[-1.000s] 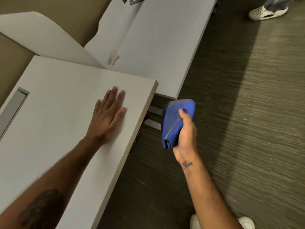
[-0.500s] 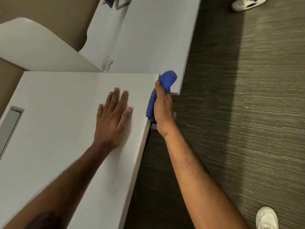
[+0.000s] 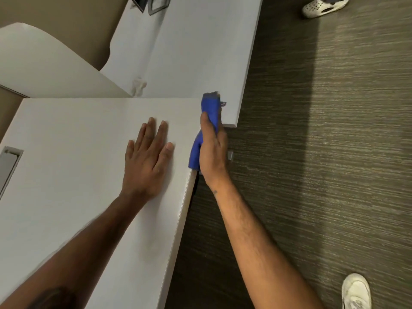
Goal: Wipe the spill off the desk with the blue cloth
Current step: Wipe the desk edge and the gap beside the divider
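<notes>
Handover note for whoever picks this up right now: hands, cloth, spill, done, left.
Left hand: open, flat on the near desk.
Right hand: shut on the blue cloth, at the near desk's far right corner, cloth tip over the far desk.
Spill: pale smear on the far desk, untouched.
Done: cloth in hand.
Left: reach the spill, wipe it.

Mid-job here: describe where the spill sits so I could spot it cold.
Two pale desks meet at an angle; take the far desk, the one running up toward the top of the view. Follow its near end to where the curved white divider meets it. The spill is a small whitish, lumpy blotch there, the only mark nearby, left of the blue cloth.
</notes>
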Motion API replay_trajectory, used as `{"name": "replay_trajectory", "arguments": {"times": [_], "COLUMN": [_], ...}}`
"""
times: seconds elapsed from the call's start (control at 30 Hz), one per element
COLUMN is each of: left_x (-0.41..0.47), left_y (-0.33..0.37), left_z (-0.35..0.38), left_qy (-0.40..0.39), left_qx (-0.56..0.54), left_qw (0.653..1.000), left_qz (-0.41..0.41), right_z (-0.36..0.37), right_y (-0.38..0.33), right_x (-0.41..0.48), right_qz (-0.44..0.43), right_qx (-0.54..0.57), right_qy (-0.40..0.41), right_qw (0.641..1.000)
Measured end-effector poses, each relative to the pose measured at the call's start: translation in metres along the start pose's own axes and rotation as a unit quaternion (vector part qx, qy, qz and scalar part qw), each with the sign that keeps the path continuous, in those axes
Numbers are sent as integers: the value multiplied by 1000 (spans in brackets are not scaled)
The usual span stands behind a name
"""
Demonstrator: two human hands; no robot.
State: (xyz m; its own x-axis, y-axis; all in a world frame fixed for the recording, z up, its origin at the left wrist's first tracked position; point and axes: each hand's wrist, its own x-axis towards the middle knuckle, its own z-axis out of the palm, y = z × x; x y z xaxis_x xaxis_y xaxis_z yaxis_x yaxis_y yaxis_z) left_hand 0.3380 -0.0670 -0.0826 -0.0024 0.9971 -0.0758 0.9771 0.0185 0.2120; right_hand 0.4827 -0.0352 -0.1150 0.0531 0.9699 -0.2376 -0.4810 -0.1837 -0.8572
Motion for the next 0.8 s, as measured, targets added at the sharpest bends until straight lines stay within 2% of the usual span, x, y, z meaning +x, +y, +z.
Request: {"name": "replay_trajectory", "arguments": {"times": [0.07,0.1,0.2,0.3,0.37,0.43,0.57,0.6,0.67,0.8], "left_x": [-1,-1,-2,-1,0,-1,-1,0,0,-2], "left_y": [0,1,3,3,2,2,1,1,0,1], "left_z": [-1,-1,-1,-1,0,0,2,2,2,2], "left_qy": [3,4,5,4,3,5,6,6,5,9], "left_qx": [2,2,2,-1,6,7,3,4,5,7], "left_qw": [1000,1000,1000,1000,1000,1000,1000,1000,1000,1000], "left_qz": [-4,-5,-2,-9,-8,-6,-1,-2,-5,-2], "right_z": [-11,-18,-27,-11,-6,-11,-15,-12,-7,-26], "right_y": [27,33,25,7,21,38,29,28,41,58], "right_x": [-31,-42,-39,-32,-49,-70,-57,-58,-79,-111], "right_qz": [-17,0,51,11,-41,-52,11,8,-20,-1], "right_qx": [-34,-27,-4,-12,-39,-58,7,-8,-47,-85], "right_qy": [-48,-58,-18,12,-12,-59,-16,-11,-31,-92], "right_qw": [998,998,999,1000,998,995,1000,1000,998,992]}}
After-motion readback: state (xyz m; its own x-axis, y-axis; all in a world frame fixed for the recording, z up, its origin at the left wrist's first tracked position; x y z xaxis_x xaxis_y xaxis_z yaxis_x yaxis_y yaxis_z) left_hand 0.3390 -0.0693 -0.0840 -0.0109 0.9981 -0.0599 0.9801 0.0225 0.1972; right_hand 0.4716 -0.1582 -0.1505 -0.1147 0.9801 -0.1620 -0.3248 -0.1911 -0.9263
